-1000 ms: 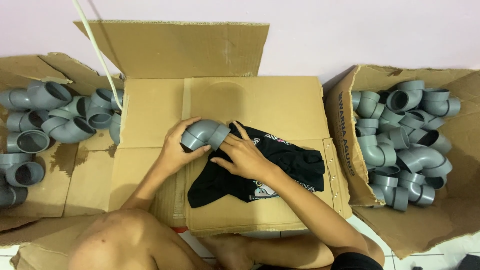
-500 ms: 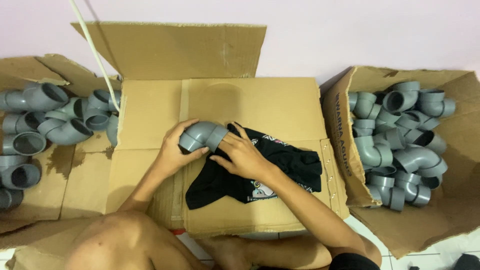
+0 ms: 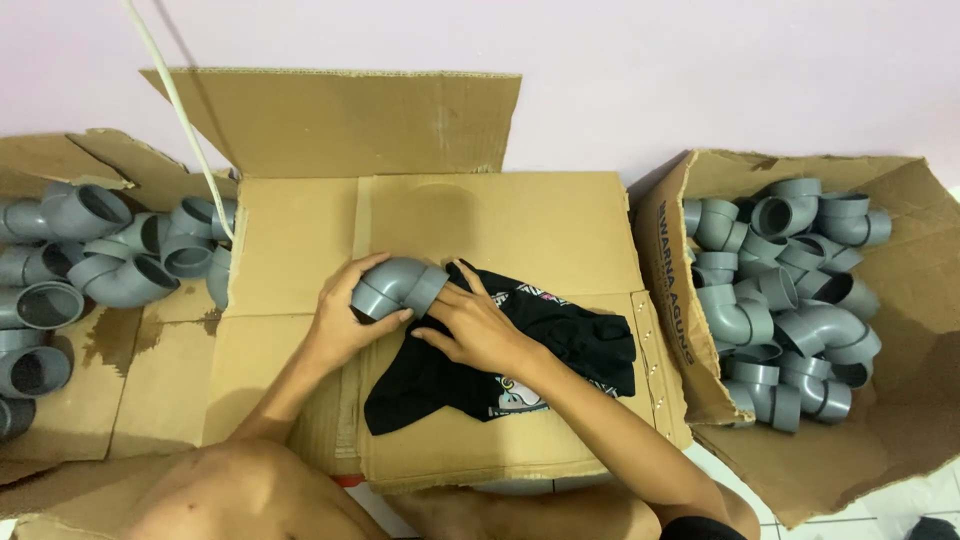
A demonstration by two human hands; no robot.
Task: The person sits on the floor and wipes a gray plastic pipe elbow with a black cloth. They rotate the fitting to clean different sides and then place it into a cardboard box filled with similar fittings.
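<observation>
My left hand (image 3: 345,322) grips a grey plastic pipe elbow (image 3: 395,285) over the middle of a flattened cardboard box (image 3: 500,225). My right hand (image 3: 478,328) rests on a crumpled black cloth (image 3: 560,350) with a small printed patch, its fingertips touching the elbow's right end. The cloth lies on the cardboard under and to the right of the elbow.
An open cardboard box (image 3: 700,330) at the right holds several grey pipe elbows (image 3: 790,280). More grey elbows (image 3: 100,265) lie piled on cardboard at the left. A white cord (image 3: 180,110) hangs down at the upper left. A pink wall stands behind.
Both hands and the elbow stay almost in place; the right hand's fingers have shifted slightly against the elbow and cloth.
</observation>
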